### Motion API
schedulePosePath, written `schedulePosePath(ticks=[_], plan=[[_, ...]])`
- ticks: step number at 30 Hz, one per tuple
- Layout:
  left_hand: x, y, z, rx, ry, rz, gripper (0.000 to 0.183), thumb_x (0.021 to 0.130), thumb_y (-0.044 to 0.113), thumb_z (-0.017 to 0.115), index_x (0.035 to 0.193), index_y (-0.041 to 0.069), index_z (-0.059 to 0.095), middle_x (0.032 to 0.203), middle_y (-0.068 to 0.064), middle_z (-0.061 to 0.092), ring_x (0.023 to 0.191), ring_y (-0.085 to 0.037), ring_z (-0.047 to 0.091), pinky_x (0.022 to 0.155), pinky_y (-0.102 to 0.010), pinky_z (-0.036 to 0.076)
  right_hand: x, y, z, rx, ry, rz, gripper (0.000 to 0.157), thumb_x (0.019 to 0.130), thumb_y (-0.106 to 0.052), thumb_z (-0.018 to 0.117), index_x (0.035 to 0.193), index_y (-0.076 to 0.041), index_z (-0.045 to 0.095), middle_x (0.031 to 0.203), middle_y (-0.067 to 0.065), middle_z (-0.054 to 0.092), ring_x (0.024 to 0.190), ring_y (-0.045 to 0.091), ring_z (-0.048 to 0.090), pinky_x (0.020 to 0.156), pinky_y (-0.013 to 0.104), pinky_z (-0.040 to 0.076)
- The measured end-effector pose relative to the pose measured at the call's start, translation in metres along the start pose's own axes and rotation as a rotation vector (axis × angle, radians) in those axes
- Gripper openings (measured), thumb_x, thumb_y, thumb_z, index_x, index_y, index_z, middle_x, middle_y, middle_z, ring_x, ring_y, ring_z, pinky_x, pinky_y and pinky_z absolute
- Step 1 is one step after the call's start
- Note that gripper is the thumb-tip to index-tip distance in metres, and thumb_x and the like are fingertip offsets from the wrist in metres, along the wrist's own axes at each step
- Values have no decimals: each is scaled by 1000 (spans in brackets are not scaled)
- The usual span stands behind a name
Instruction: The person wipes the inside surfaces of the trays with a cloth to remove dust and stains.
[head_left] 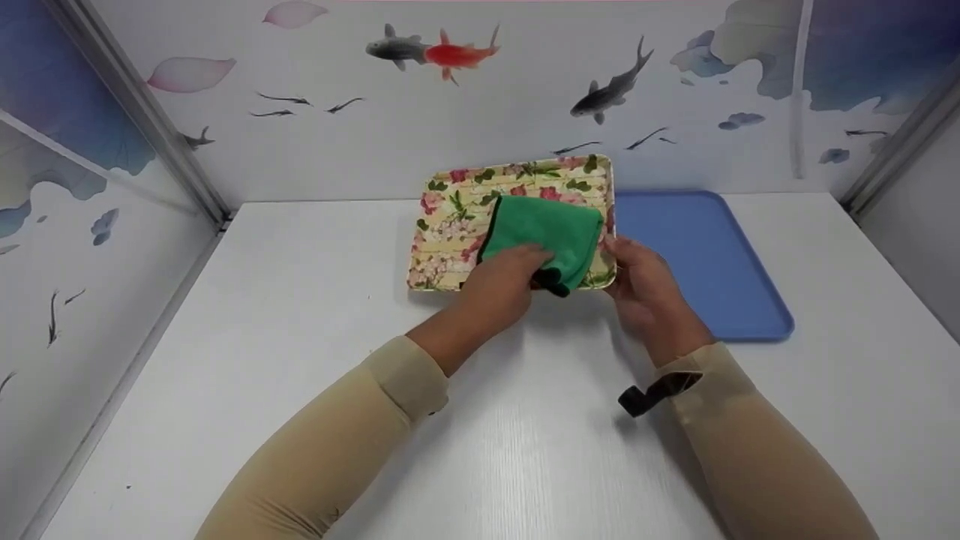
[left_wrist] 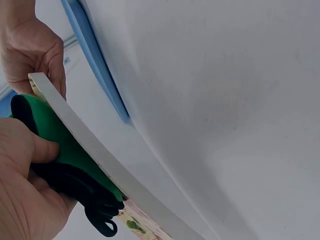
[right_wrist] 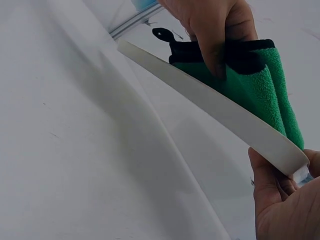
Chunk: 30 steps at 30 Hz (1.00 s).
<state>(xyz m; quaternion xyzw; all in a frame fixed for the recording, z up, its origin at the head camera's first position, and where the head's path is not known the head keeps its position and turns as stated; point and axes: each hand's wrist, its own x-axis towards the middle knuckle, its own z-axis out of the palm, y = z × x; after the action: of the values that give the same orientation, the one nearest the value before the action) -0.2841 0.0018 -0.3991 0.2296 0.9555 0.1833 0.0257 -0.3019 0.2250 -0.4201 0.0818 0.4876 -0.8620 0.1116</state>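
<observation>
A flower-patterned tray (head_left: 450, 259) is held tilted above the white table, its face toward me. My right hand (head_left: 646, 289) grips it by the right edge, thumb on the face and fingers behind. Against the tray's face lies a folded green towel (head_left: 544, 229) with black trim. My left hand (head_left: 506, 281) pinches the towel at its lower folded edge. In the left wrist view, the thumb presses on the green cloth (left_wrist: 55, 127), and a black hanging loop dangles from its corner. From the right wrist view, the fuzzy towel (right_wrist: 265, 95) stands along the tray's pale rim (right_wrist: 215, 102).
A blue tray (head_left: 675, 247) lies flat on the white table (head_left: 300, 315), behind and right of my right hand. Panels printed with fish and petals (head_left: 487, 112) close off the back and the sides. A black strap (head_left: 660, 394) sits on my right wrist.
</observation>
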Motion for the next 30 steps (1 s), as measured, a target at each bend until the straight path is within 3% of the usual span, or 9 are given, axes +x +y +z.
schedulePosePath(ticks=[8, 16, 21, 30], plan=[[-8, -10, -1, 134, -23, 109, 45, 109, 11, 51, 153, 16, 52, 162, -4, 47, 151, -22, 44, 122, -38, 41, 0, 2, 1, -16, 14, -14, 17, 108, -21, 55, 99, -15, 69, 93, -3, 68, 84, 11, 65, 77, 23, 54], [-14, -34, 0, 191, 19, 165, 42, 108, 6, 52, 150, 12, 56, 158, -7, 51, 149, -25, 46, 120, -40, 43, 0, 2, -1, -38, 13, -14, 16, 109, -24, 53, 101, -17, 65, 85, -6, 67, 81, 8, 62, 74, 21, 52], [-15, -50, 1, 197, 43, 153, 41, 107, 7, 54, 148, 10, 57, 156, -9, 53, 148, -26, 47, 121, -41, 43, 0, 3, -1, -64, -10, -23, 15, 109, -25, 52, 112, -15, 62, 88, -5, 69, 81, 7, 66, 72, 20, 55], [-14, -72, -2, 207, 54, 38, 48, 103, 11, 64, 150, 12, 56, 158, -8, 52, 149, -25, 46, 121, -41, 43, 0, 3, 0, -32, 13, 10, 25, 107, -24, 57, 129, -10, 58, 97, -3, 73, 88, 9, 69, 77, 21, 57]])
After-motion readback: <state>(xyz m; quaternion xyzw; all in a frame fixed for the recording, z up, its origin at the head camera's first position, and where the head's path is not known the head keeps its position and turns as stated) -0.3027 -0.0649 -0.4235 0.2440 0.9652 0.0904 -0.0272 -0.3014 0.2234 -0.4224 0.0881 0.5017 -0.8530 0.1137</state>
